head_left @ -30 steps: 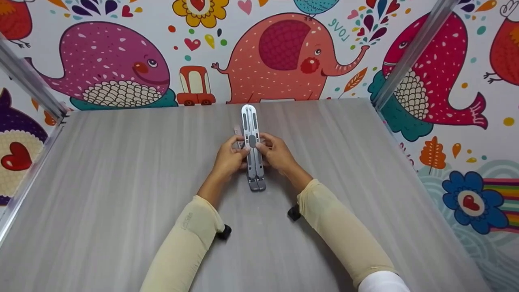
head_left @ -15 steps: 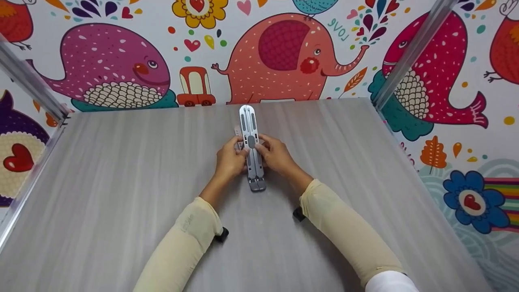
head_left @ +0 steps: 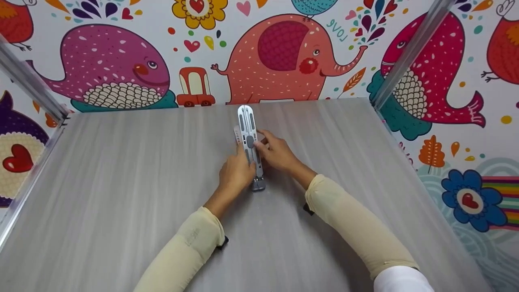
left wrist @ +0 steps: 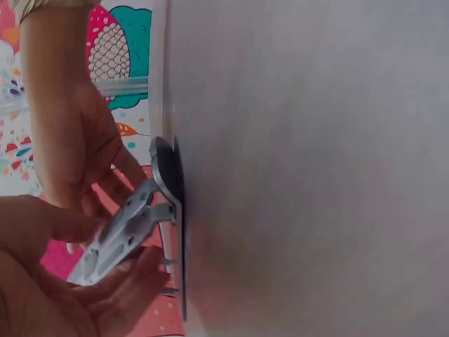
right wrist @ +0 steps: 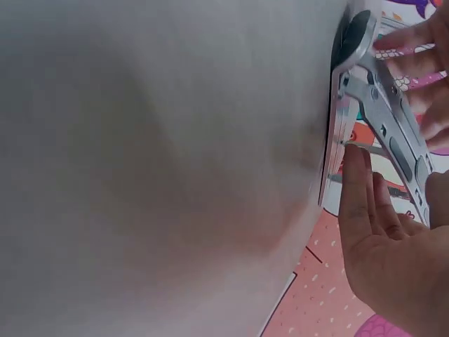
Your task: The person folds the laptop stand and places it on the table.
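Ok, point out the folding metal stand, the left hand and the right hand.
folding metal stand (head_left: 246, 117): head view, far rounded end.
left hand (head_left: 237, 174): head view, back of hand.
right hand (head_left: 277, 156): head view, back of hand.

- Your left hand (head_left: 236, 172) covers the near part of the folding stand (head_left: 248, 134).
- In your right wrist view, the right hand (right wrist: 393, 260) is cut off at the edge.

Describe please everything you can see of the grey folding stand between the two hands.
The folding stand looks like silver-grey metal with long slots and a dark oval pad. It lies lengthwise on the wooden table, its top arm lifted at an angle from the base in the wrist views. The left hand and right hand hold it from either side.
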`<state>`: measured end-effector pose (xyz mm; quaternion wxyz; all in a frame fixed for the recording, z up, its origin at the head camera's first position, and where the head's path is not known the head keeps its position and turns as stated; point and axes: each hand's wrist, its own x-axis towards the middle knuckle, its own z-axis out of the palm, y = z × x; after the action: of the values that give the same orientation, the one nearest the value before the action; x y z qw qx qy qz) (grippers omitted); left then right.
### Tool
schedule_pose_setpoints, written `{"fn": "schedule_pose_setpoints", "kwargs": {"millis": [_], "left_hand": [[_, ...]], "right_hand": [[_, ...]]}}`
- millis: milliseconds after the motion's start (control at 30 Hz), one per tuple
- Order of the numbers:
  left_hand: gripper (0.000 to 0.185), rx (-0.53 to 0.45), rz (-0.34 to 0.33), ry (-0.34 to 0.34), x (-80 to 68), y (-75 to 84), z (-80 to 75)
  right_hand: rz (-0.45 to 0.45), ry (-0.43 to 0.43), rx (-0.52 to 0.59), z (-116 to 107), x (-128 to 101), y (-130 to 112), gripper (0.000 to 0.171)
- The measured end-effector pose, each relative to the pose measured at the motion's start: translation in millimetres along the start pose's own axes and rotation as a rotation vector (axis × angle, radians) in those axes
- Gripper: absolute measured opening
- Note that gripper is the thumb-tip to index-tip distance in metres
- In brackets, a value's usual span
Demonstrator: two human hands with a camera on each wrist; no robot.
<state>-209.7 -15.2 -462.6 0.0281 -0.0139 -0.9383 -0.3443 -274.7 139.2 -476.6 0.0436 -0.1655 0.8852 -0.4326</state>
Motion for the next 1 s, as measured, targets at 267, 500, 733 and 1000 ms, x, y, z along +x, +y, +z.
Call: {"fn": "schedule_pose_setpoints", "kwargs": {"millis": [267,500,733,1000], "left_hand": [[0.076,0.223,-0.056,-0.049,-20.6,14.9,4.5],[0.088,0.248,-0.049,-0.062,-35.2,26.0,15.3],[0.096,0.339,-0.100,-0.103,-41.0,34.6,23.6],[0.064,0.471,-0.142,-0.077,-39.7,43.3,34.6]], "right_hand": [[-0.100,0.045,-0.084,-16.8,12.4,-8.7,0.063],[-0.119,0.043,-0.137,-31.4,23.1,-23.5,0.073],[-0.164,0.011,-0.198,-39.8,35.5,-33.5,0.079],[-0.154,-0.023,-0.298,-34.7,45.7,-42.5,0.078]]}}
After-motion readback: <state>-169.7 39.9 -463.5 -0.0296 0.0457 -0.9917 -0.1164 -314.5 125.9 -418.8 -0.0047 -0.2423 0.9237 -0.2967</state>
